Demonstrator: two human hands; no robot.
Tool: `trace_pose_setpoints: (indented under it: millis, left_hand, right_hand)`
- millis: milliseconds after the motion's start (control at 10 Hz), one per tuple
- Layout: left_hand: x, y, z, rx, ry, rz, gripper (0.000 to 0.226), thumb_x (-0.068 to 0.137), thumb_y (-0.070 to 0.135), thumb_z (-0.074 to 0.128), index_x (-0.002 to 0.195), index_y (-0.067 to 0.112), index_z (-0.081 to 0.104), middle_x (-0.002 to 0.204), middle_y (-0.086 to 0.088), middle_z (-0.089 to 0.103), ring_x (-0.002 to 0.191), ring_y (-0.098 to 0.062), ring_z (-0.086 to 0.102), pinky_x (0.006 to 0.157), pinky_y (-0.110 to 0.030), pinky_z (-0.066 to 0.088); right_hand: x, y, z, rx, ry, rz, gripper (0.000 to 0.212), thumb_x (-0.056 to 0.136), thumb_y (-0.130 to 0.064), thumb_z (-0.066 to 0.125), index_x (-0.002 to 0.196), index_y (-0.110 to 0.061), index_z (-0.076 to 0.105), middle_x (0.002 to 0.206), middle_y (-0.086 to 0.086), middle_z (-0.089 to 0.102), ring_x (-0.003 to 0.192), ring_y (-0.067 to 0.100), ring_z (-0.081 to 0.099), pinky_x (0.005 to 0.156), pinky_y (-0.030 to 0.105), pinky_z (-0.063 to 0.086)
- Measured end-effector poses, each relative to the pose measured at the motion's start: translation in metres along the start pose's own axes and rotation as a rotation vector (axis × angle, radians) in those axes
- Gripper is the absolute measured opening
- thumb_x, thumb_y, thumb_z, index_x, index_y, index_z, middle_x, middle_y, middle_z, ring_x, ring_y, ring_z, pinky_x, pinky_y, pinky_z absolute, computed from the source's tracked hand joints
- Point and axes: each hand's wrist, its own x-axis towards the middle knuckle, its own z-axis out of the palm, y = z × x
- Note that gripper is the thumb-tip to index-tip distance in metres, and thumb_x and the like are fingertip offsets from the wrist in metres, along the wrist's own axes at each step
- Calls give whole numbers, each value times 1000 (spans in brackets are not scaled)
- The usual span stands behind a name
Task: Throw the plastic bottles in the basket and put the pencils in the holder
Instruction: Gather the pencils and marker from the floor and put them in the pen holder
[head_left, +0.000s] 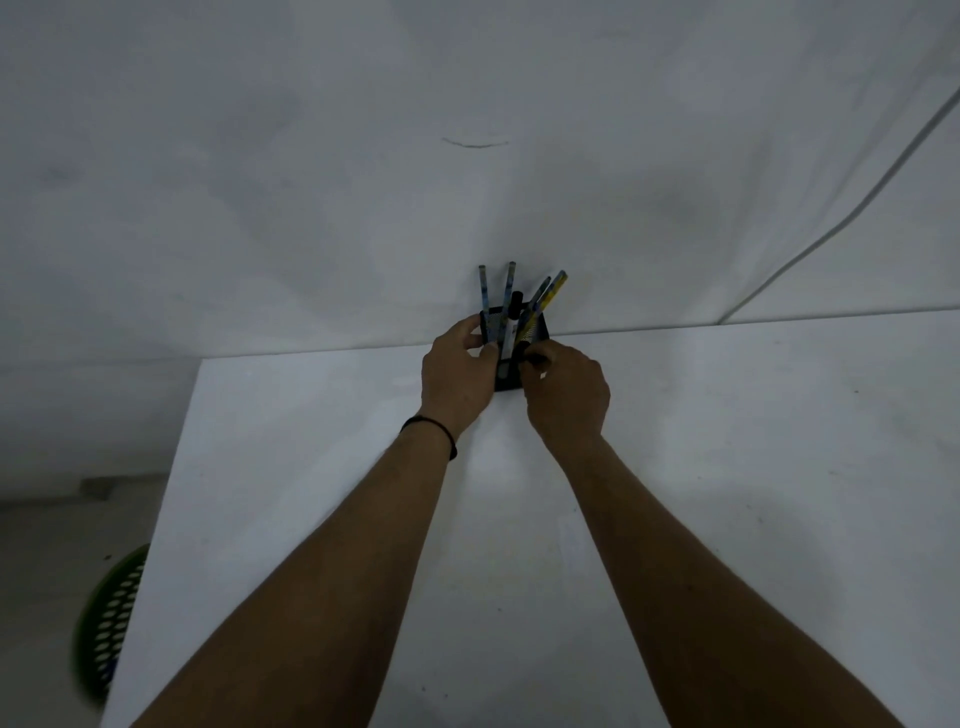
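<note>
The table (675, 467) looks smooth and matt white, the holder (506, 382) matt black, the basket (111, 623) perforated green plastic.

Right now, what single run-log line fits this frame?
holder: at table's far edge | pencils: standing in it | left hand, right hand: at holder | basket: on floor, left

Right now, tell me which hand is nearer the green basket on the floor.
Left. The left hand is at the black holder on the side toward the green basket, which sits low beyond the table's left edge. The right hand is at the holder's other side, farther away.
</note>
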Motion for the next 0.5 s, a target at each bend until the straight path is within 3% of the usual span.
trace_pose_setpoints:
  millis: [300, 500]
  left_hand:
    - [-6, -2, -11, 46, 21, 12, 42, 96, 18, 56, 138, 19, 55, 123, -3, 66, 107, -9, 57, 88, -15, 38]
    - [-27, 7, -43, 167, 96, 99, 26, 94, 24, 57, 116, 27, 69, 115, 0, 70, 102, -15, 64, 83, -20, 45]
  right_hand:
    - [-6, -10, -21, 73, -77, 33, 27, 93, -22, 60, 119, -17, 68, 113, 5, 71, 99, 27, 62, 80, 33, 47]
    - [-14, -42, -45, 55, -27, 42, 17, 90, -19, 57, 99, -17, 70, 94, 2, 72, 87, 24, 66, 66, 29, 45]
